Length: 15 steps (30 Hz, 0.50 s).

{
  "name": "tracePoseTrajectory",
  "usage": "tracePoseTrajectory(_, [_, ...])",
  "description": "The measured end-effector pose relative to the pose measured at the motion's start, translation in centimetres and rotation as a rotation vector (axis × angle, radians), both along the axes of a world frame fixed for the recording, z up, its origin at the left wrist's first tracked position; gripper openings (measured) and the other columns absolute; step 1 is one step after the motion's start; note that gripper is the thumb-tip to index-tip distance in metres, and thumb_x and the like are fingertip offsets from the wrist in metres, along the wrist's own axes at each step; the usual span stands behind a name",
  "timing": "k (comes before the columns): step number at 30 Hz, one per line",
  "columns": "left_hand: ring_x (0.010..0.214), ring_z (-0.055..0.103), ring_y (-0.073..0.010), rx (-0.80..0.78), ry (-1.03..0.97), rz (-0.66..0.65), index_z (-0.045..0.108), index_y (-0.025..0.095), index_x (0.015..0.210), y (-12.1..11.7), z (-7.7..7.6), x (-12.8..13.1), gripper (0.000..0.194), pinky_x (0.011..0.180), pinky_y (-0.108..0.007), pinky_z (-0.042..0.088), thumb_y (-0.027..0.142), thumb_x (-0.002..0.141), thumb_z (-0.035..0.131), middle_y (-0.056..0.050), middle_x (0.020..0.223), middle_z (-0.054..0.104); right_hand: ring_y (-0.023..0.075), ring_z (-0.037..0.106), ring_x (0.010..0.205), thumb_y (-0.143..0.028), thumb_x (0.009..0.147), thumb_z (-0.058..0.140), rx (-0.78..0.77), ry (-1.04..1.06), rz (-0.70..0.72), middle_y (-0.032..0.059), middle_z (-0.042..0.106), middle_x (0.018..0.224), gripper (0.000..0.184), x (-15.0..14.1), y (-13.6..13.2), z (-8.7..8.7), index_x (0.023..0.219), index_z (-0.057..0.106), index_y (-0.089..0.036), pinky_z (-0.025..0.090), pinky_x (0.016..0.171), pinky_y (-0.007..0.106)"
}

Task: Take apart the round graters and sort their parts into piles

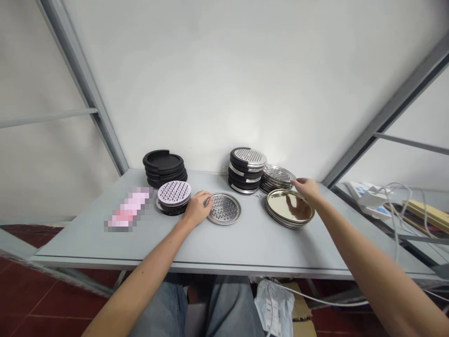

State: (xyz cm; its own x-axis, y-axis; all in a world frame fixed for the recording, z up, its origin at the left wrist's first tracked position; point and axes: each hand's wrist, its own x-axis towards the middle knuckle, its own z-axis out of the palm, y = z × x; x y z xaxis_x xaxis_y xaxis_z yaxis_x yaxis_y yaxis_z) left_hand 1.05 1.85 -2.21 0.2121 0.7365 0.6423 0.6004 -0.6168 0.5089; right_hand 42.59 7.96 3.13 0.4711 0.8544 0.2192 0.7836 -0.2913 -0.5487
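Note:
My left hand [199, 208] is closed at the left rim of a round, perforated metal plate [225, 209] lying flat on the table, fingers pinching the edge. Farther right and back, my right hand [307, 189] grips the right rim of the top disc in a stack of perforated metal discs [278, 174]. Just in front of that hand stands a stack of shiny, gold-toned round plates [290, 206]. Left of my left hand is a pile of pale, perforated discs [174, 194] with darker ones beneath.
A stack of black round rings [164, 161] stands at the back left. Near the wall rises a pile of black rings holding perforated metal discs [247, 171]. A pixelated pink item [129, 208] lies on the grey table [238, 248]. White cables and boxes [372, 199] are at right.

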Motion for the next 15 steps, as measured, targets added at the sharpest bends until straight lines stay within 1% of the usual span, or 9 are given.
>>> tracePoseTrajectory(3, [0.090,0.061,-0.0198,-0.041,0.022,-0.023,0.066,0.019,0.088,0.0,-0.1,0.0,0.015,0.087,-0.036,0.050,0.023,0.086,0.051,-0.006,0.093,0.065,0.0298,0.064,0.096,-0.041,0.078,0.059,0.002,0.007,-0.033,0.0172,0.069,0.099,0.045,-0.4,-0.5,0.5,0.109,0.066,-0.008,0.048,0.085,0.039])
tracePoseTrajectory(5, [0.098,0.060,-0.0222,-0.071,0.067,-0.051,0.065,0.019,0.097,-0.2,-0.2,-0.1,0.020,0.092,-0.039,0.048,0.031,0.084,0.058,-0.008,0.101,0.064,0.0294,0.064,0.097,-0.038,0.078,0.059,0.089,0.027,-0.070,0.0171,0.069,0.102,0.045,-0.9,-0.9,1.1,0.111,0.065,-0.008,0.046,0.089,0.041])
tracePoseTrajectory(7, [0.108,0.056,-0.0261,-0.104,0.130,-0.082,0.062,0.018,0.110,-0.4,-0.3,-0.2,0.039,0.098,-0.042,0.045,0.042,0.079,0.064,-0.011,0.113,0.061,0.0266,0.065,0.094,-0.033,0.079,0.057,0.272,0.047,-0.095,0.0150,0.069,0.100,0.038,-2.1,-1.4,1.8,0.108,0.065,-0.009,0.046,0.092,0.041])
tracePoseTrajectory(9, [0.117,0.052,-0.0302,-0.153,0.197,-0.107,0.056,0.019,0.122,-0.6,-0.3,-0.3,0.060,0.102,-0.045,0.041,0.051,0.073,0.068,-0.014,0.126,0.054,0.0224,0.066,0.089,-0.027,0.081,0.051,0.508,0.060,-0.066,0.0117,0.071,0.094,0.030,-3.9,-2.2,2.4,0.101,0.067,-0.012,0.048,0.089,0.037])
tracePoseTrajectory(10, [0.121,0.049,-0.0323,-0.180,0.230,-0.119,0.053,0.020,0.127,-0.7,-0.2,-0.4,0.070,0.103,-0.047,0.039,0.055,0.070,0.070,-0.015,0.132,0.050,0.0204,0.067,0.088,-0.025,0.084,0.046,0.628,0.061,-0.014,0.0104,0.071,0.092,0.029,-5.2,-2.7,2.5,0.099,0.067,-0.013,0.050,0.086,0.034])
tracePoseTrajectory(11, [0.125,0.046,-0.0345,-0.206,0.263,-0.130,0.049,0.021,0.132,-0.8,-0.2,-0.5,0.078,0.104,-0.049,0.038,0.058,0.066,0.071,-0.016,0.137,0.046,0.0192,0.067,0.084,-0.024,0.085,0.043,0.699,0.071,0.059,0.0092,0.071,0.088,0.030,-6.6,-3.2,2.6,0.101,0.066,-0.014,0.051,0.081,0.032])
tracePoseTrajectory(12, [0.128,0.042,-0.0366,-0.227,0.297,-0.141,0.046,0.022,0.135,-0.9,-0.2,-0.6,0.086,0.105,-0.050,0.036,0.061,0.063,0.073,-0.016,0.140,0.042,0.0186,0.067,0.078,-0.024,0.086,0.042,0.734,0.081,0.118,0.0077,0.070,0.082,0.030,-8.1,-3.8,2.5,0.102,0.065,-0.014,0.052,0.077,0.031])
tracePoseTrajectory(14, [0.133,0.034,-0.0399,-0.258,0.352,-0.165,0.042,0.024,0.138,-0.9,-0.1,-0.8,0.096,0.107,-0.053,0.033,0.063,0.057,0.075,-0.017,0.144,0.037,0.0182,0.067,0.068,-0.027,0.086,0.044,0.697,0.074,0.282,0.0050,0.070,0.073,0.029,-11.2,-4.7,1.7,0.102,0.065,-0.016,0.053,0.072,0.031])
tracePoseTrajectory(15, [0.135,0.031,-0.0407,-0.270,0.369,-0.174,0.041,0.024,0.139,-0.9,-0.1,-0.8,0.099,0.107,-0.054,0.032,0.064,0.056,0.076,-0.017,0.146,0.035,0.0181,0.067,0.068,-0.027,0.085,0.045,0.661,0.048,0.390,0.0043,0.070,0.073,0.027,-12.7,-5.1,1.1,0.101,0.066,-0.018,0.053,0.072,0.031])
